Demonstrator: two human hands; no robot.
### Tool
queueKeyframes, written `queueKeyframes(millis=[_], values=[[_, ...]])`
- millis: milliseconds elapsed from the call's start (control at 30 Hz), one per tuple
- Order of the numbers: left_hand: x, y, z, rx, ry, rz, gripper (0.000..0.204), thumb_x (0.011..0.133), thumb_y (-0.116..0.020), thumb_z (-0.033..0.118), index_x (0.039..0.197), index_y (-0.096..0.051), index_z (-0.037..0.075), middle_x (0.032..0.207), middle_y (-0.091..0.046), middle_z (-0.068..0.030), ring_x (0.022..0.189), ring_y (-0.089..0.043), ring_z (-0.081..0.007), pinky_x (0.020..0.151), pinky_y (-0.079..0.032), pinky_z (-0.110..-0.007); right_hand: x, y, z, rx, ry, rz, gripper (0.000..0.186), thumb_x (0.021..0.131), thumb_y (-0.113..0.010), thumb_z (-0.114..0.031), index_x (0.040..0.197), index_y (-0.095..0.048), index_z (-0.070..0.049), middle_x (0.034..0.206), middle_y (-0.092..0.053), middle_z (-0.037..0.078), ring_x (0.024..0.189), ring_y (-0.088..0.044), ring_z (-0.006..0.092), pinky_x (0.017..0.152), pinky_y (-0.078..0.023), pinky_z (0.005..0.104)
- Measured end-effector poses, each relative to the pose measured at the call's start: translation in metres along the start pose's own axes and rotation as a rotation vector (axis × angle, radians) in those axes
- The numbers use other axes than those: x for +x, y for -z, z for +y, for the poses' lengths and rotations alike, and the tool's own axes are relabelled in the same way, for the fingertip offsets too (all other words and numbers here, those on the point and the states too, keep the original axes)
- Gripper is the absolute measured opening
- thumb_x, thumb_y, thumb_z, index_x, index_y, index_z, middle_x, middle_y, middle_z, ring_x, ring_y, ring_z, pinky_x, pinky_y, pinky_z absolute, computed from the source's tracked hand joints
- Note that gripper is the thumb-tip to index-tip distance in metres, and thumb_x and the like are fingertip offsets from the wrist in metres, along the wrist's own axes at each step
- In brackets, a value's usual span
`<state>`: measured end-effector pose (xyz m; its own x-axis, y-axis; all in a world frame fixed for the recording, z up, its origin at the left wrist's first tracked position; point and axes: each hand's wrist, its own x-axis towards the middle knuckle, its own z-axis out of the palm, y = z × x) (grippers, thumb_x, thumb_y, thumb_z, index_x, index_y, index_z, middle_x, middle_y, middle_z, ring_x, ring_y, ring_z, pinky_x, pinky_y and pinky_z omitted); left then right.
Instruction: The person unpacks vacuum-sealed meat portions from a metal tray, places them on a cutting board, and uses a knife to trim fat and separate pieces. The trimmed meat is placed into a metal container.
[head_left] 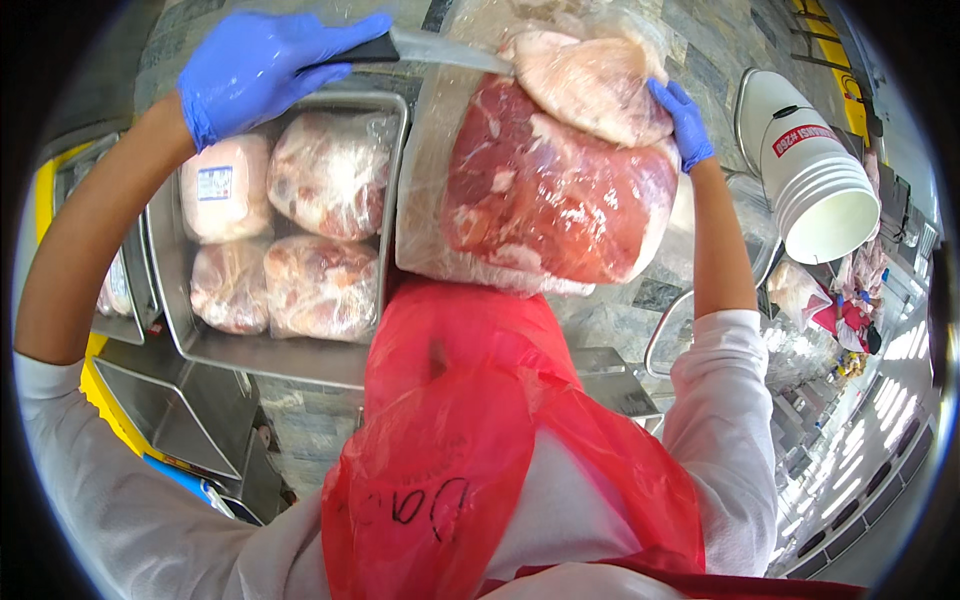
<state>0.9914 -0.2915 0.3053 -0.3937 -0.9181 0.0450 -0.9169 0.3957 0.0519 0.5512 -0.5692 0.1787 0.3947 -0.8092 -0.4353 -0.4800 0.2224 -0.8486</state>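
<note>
Work piece: large cut of meat [560, 200] on a pale surface [428, 185], directly ahead of the red apron [450, 390]. Red face up, wet and shiny; a pale flap [595, 85], fat by its look, covers the far end.

Left hand [265, 75]: grasping the black handle of 1 knife [440, 48], index finger extended along it. Blade points right, its tip at the flap's left edge. Right hand [688, 125]: fingers bent against the flap's right edge; thumb hidden, so cannot tell whether they pinch it or only press.

Progress, as judged: partway. Most of the visible top is bare red meat, with a few small pale patches. Flap not yet clear of the piece; whether it is joined underneath does not show. Left to do, probably: the far end and those patches.

Beside it, left: metal tray [401, 130] holding 4 wrapped pieces [322, 285], all in clear film, unopened as far as seen.
</note>
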Motion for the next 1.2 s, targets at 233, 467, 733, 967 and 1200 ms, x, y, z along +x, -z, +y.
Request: queueKeyframes(millis=[233,467,733,967,1200], values=[[-0.015,-0.078,0.01,-0.271,0.176,0.005,0.059,0.088,-0.066,0.023,0.144,-0.047,0.027,0.067,-0.051,-0.0103,0.055,-0.052,-0.0274,0.054,-0.047,-0.039,0.001,0.007,0.015,0.273,-0.041,-0.078,0.034,0.091,-0.064,-0.018,0.12,-0.062,0.001,0.113,-0.066,0.006,0.102,-0.061,0.0136,0.091,-0.048,0.0293],[-0.022,-0.144,0.064,-0.51,0.374,0.297,0.058,0.084,-0.071,0.017,0.139,-0.053,0.024,0.065,-0.049,-0.0074,0.052,-0.048,-0.0226,0.054,-0.046,-0.036,0.001,0.014,0.017,0.11,0.084,-0.101,0.033,0.093,-0.059,-0.02,0.118,-0.065,0.001,0.117,-0.065,0.008,0.105,-0.061,0.0161,0.095,-0.047,0.0303],[-0.034,-0.186,0.111,-0.73,0.613,0.385,0.057,0.084,-0.071,0.01,0.138,-0.055,0.021,0.067,-0.053,-0.0101,0.056,-0.051,-0.0232,0.057,-0.046,-0.034,0.034,0.024,0.021,0.114,0.073,-0.019,0.031,0.094,-0.055,-0.024,0.108,-0.068,-0.001,0.106,-0.067,0.012,0.099,-0.065,0.0208,0.093,-0.049,0.0332],[-0.042,-0.219,0.17,-0.924,0.908,0.373,0.053,0.091,-0.061,0.005,0.142,-0.05,0.013,0.104,-0.068,-0.0135,0.086,-0.062,-0.0154,0.079,-0.048,-0.028,0.068,0.033,0.008,-0.87,0.702,-0.084,0.031,0.092,-0.054,-0.022,0.111,-0.068,-0.002,0.101,-0.07,0.015,0.092,-0.065,0.0295,0.086,-0.051,0.0356],[-0.062,-0.203,0.211,-0.968,0.898,0.376,0.056,0.091,-0.064,0.016,0.144,-0.047,0.015,0.094,-0.065,-0.0177,0.08,-0.064,-0.0269,0.075,-0.051,-0.036,0.112,0.012,-0.024,-1.224,0.759,-0.116,0.029,0.092,-0.054,-0.021,0.109,-0.069,-0.005,0.105,-0.069,0.017,0.094,-0.067,0.032,0.086,-0.052,0.037]])
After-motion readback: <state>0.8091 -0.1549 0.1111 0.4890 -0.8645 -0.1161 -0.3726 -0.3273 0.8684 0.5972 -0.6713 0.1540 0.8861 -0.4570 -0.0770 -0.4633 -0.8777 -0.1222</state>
